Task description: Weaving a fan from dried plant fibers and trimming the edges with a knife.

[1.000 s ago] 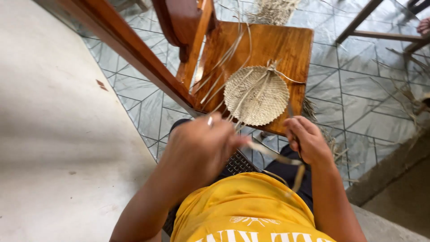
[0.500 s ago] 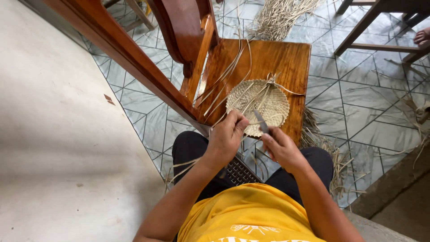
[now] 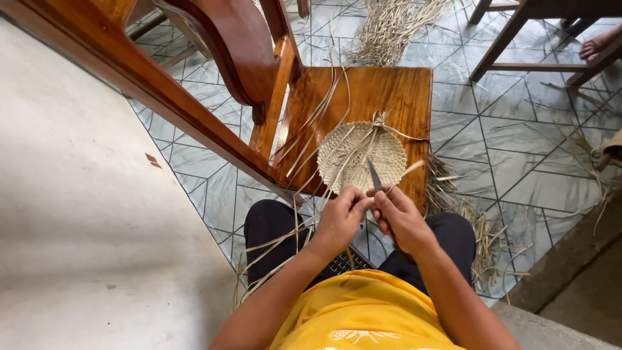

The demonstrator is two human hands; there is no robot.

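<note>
Right hand (image 3: 403, 217) gripping small knife (image 3: 374, 175), blade pointing up; left hand (image 3: 342, 217) pinching pale straw strip (image 3: 409, 170). Likely trimming strip; steady blade control needed. Round woven mat (image 3: 363, 155) lying on wooden chair seat (image 3: 402, 97).

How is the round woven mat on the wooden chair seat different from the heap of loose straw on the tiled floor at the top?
The round woven mat is plaited into a flat disc with a knot on its far edge; the heap of loose straw is unwoven, with strands lying spread out. The mat rests on the wooden chair seat; the heap lies on the tiled floor. Both have the same pale straw colour.
</note>
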